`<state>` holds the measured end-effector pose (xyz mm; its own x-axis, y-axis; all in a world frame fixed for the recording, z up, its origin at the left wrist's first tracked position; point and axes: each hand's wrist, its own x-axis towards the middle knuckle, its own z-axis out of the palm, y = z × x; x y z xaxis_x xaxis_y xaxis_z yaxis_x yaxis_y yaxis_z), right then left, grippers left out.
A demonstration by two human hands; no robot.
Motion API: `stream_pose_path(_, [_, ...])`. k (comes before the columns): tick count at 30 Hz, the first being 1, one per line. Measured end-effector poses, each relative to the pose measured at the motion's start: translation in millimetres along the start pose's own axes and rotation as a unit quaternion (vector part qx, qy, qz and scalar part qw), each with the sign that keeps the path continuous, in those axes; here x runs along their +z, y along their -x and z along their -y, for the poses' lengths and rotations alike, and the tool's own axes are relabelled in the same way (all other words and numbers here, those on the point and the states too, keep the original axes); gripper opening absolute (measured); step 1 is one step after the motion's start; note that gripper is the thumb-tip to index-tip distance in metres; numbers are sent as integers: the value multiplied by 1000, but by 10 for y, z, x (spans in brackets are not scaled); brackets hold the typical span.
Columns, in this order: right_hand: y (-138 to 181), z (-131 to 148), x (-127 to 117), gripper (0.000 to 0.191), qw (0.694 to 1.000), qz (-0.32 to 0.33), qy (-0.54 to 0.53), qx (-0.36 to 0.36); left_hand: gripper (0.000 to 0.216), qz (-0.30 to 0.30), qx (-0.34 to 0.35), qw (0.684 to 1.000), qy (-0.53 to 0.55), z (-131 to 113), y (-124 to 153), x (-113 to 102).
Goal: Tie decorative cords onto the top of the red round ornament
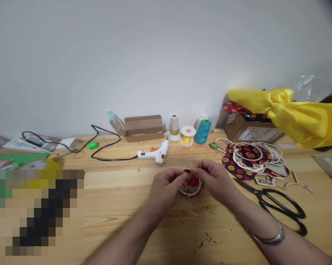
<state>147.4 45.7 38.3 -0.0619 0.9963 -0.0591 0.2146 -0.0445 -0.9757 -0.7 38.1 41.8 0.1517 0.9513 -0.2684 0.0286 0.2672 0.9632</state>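
A small round ornament with a pale wooden lattice rim and red fabric inside lies on the wooden table. Over its upper part, my left hand is closed in a pinch at the left side. My right hand pinches from the right, its fingertips close to the left ones. A thin yellowish cord runs between the fingertips, blurred and partly covered by them. Black-handled scissors lie beneath and beside my right forearm.
Behind the hands stand a white glue gun, a yellow cord spool, a teal thread cone and an open cardboard box. Wooden lattice cutouts lie on patterned fabric at right, before a carton with yellow cloth.
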Motion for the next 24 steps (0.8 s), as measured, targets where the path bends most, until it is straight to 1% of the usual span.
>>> stream_pose_path(3, [-15, -30, -27, 14, 998, -30, 41, -29, 16, -14, 17, 999, -38, 24, -13, -21])
stream_pose_path(5, [-22, -47, -32, 14, 996, -48, 62, -41, 16, -30, 47, 996, -71, 47, -16, -33])
stream_pose_path(8, [-28, -71, -27, 15, 992, -63, 87, -62, 17, -64, 133, 979, -139, 79, -9, -46])
stream_pose_path(11, [-32, -82, -16, 16, 992, -73, 75, -64, 13, -72, 213, 953, -202, 99, 17, -44])
stream_pose_path(14, [-38, -58, -6, 19, 998, -57, -8, -22, 10, -53, 246, 934, -254, 114, 52, -16])
stream_pose_path(17, [-37, -11, 2, 23, 993, -15, -111, 35, 9, -28, 243, 928, -283, 139, 78, 23])
stream_pose_path(19, [-29, 9, 5, 24, 984, 14, -169, 56, 8, -12, 241, 927, -287, 164, 82, 40])
stream_pose_path(22, [-10, 8, 8, 24, 965, 60, -247, 65, 7, 19, 237, 931, -276, 200, 72, 43])
stream_pose_path(24, [0, -1, 9, 23, 954, 74, -282, 67, 5, 48, 228, 939, -252, 210, 63, 34])
